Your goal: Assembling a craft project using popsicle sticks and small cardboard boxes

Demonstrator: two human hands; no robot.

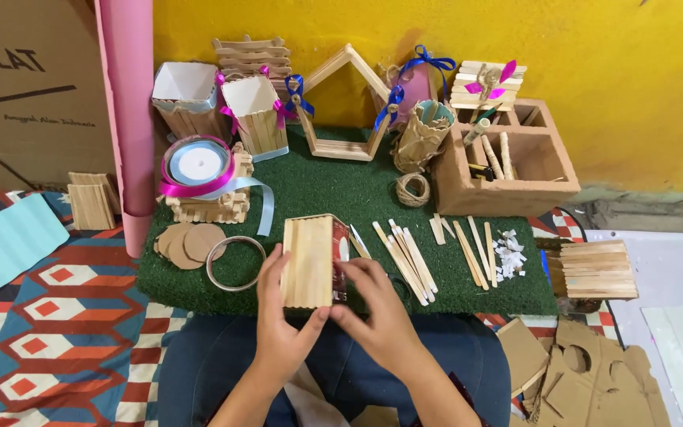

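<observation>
Pale wooden sticks, glued side by side into a small box [311, 259], are clamped between both hands at the near edge of the green turf mat [341, 194]. The fingers of the left hand [280, 328] are closed on the box's left side and near end, the thumb pressed under its near edge. The fingers of the right hand [379, 310] are curled together against the box's right side, where a dark red printed face is seen.

Just left of the box a clear tape ring [235, 263] is laid flat, with cardboard discs [189, 243] beside it. To the right, loose craft sticks [409, 257] are spread over the turf, then a small heap of white paper scraps [508, 255]. Farther off, ribbon spools [197, 167] are stacked on a stick platform, a stick house frame [344, 103] is leaned near the yellow wall, and a cardboard organiser [515, 162] is set at the far right.

Both forearms are brought up from the near edge, wrists angled inward so the hands meet over the lap.
</observation>
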